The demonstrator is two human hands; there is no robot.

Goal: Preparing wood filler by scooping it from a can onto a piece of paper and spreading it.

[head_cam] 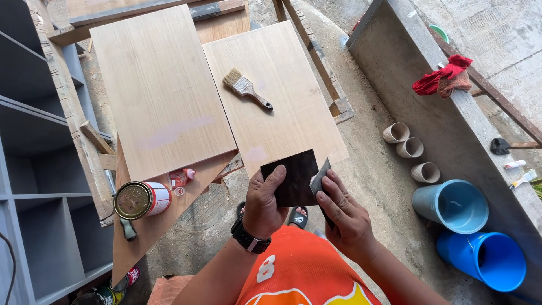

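The left hand [264, 210] grips a dark sandpaper sheet [293, 176]. The right hand [345, 213] pinches its right edge, near the right wooden panel [276, 73].

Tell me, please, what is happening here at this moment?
A person stands at two pale wooden panels laid flat and holds a dark square sheet of sandpaper in both hands. The left hand pinches its lower left edge; the right hand folds or tears its right edge. A wooden-handled paintbrush lies on the right panel, and a round metal can stands on a board to the left.
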